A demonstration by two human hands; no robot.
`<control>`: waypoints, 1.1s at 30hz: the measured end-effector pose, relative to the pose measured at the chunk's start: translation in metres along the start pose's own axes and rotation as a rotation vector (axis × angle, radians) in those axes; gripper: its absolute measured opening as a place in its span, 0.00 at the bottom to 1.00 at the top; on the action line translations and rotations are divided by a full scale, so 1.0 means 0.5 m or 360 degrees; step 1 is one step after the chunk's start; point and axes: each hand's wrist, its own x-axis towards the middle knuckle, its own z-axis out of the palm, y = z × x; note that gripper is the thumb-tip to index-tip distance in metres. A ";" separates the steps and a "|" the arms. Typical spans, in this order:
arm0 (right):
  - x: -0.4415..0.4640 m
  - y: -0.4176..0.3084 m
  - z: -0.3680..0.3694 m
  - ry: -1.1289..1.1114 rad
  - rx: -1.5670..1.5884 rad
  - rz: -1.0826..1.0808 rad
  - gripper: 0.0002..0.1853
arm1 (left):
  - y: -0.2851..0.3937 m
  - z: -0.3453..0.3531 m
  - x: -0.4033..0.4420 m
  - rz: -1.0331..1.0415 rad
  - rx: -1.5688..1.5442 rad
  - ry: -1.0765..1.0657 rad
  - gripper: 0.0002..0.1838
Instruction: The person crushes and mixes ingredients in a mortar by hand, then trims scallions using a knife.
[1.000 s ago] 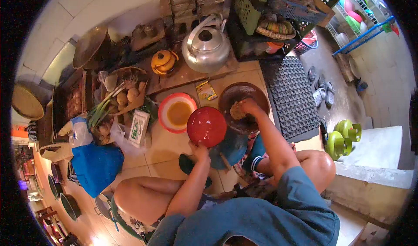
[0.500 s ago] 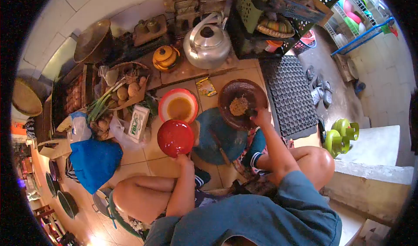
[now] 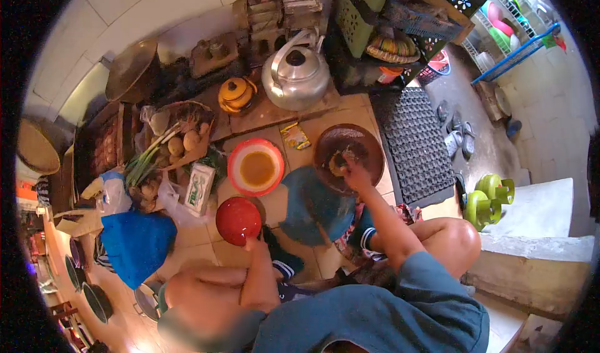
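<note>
My left hand [image 3: 252, 245] grips the near rim of a red bowl [image 3: 237, 220], holding it tilted above the tiled floor. The bowl's glossy inside faces up. My right hand [image 3: 356, 175] reaches into a wide brown mortar [image 3: 373, 142]. Its fingers are drawn together at a clump of coarse ground paste [image 3: 337, 164] and partly cover it. A white bowl with a red rim [image 3: 232, 163] stands behind the red bowl, with yellowish-brown liquid in it. Between my hands lies a round blue board [image 3: 306, 212], partly under the mortar's near side.
A yellow packet [image 3: 294, 135], a steel kettle [image 3: 296, 81] and an orange lidded pot [image 3: 235, 95] stand beyond the bowls. To the left are a white-and-green packet [image 3: 200, 189], vegetables [image 3: 175, 145] and a blue bag [image 3: 139, 243]. A dark textured mat [image 3: 417, 147] lies right.
The red bowl and my left hand have moved nearer to me. My right hand has shifted from the mortar's right rim to the paste inside it.
</note>
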 end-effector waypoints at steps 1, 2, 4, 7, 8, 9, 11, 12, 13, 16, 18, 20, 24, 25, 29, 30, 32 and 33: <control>-0.009 -0.008 0.014 0.0035 -0.0055 -0.0091 0.27 | -0.007 -0.010 0.022 -0.0033 -0.0052 0.0016 0.30; -0.022 -0.011 0.033 0.0069 -0.0111 -0.0182 0.28 | -0.012 -0.019 0.040 -0.0056 -0.0089 0.0026 0.31; -0.021 -0.017 0.035 -0.0034 -0.0269 -0.0081 0.28 | -0.022 -0.031 0.077 -0.0029 0.0094 -0.0034 0.30; -0.002 -0.022 0.007 -0.0375 -0.0315 0.0368 0.27 | -0.030 -0.069 0.125 0.0092 0.0592 -0.0158 0.27; 0.026 -0.006 -0.015 -0.0435 -0.0161 0.0442 0.27 | -0.030 -0.071 0.123 0.0030 0.0526 -0.0135 0.25; 0.057 0.015 -0.034 -0.0488 -0.0005 0.0513 0.26 | -0.010 -0.025 0.053 -0.0172 0.0338 -0.0092 0.23; 0.128 0.175 0.059 -0.0387 0.0405 0.0397 0.27 | 0.012 0.041 -0.089 -0.0449 0.0243 -0.0109 0.19; 0.146 0.228 0.097 -0.0335 0.0603 0.0337 0.27 | 0.010 0.064 -0.159 -0.0373 0.0340 -0.0208 0.18; 0.143 0.222 0.088 -0.0245 0.0344 0.0245 0.29 | -0.066 0.067 -0.170 0.0304 0.0574 -0.0315 0.17; 0.118 0.133 0.045 -0.0193 -0.0316 0.0122 0.35 | -0.172 0.173 -0.322 0.0936 0.1061 -0.0753 0.18; 0.072 0.057 0.044 -0.0471 -0.0625 0.0236 0.34 | -0.213 0.273 -0.384 0.0837 0.1303 -0.1089 0.19; 0.071 0.015 0.017 -0.0501 -0.0489 0.0348 0.34 | -0.271 0.333 -0.364 0.1006 0.1584 -0.1199 0.22; 0.122 0.068 0.014 -0.0496 -0.0235 0.0154 0.35 | -0.421 0.375 -0.257 0.1022 0.1567 -0.1281 0.20; 0.099 0.047 0.012 -0.0509 -0.0295 0.0206 0.35 | -0.428 0.387 -0.255 0.0999 0.1581 -0.1293 0.20; 0.106 0.030 0.016 -0.0372 -0.0454 0.0231 0.34 | -0.455 0.429 -0.274 0.1222 0.1456 -0.1223 0.18; 0.109 0.049 0.036 -0.0311 -0.0452 0.0226 0.34 | -0.443 0.441 -0.293 0.1208 0.1452 -0.1211 0.17; 0.115 0.142 0.075 -0.0397 -0.0345 0.0022 0.33 | -0.411 0.480 -0.358 0.1170 0.1424 -0.1204 0.16; 0.143 0.175 0.073 -0.0414 -0.0309 -0.0092 0.33 | -0.433 0.500 -0.350 0.1266 0.1330 -0.1210 0.16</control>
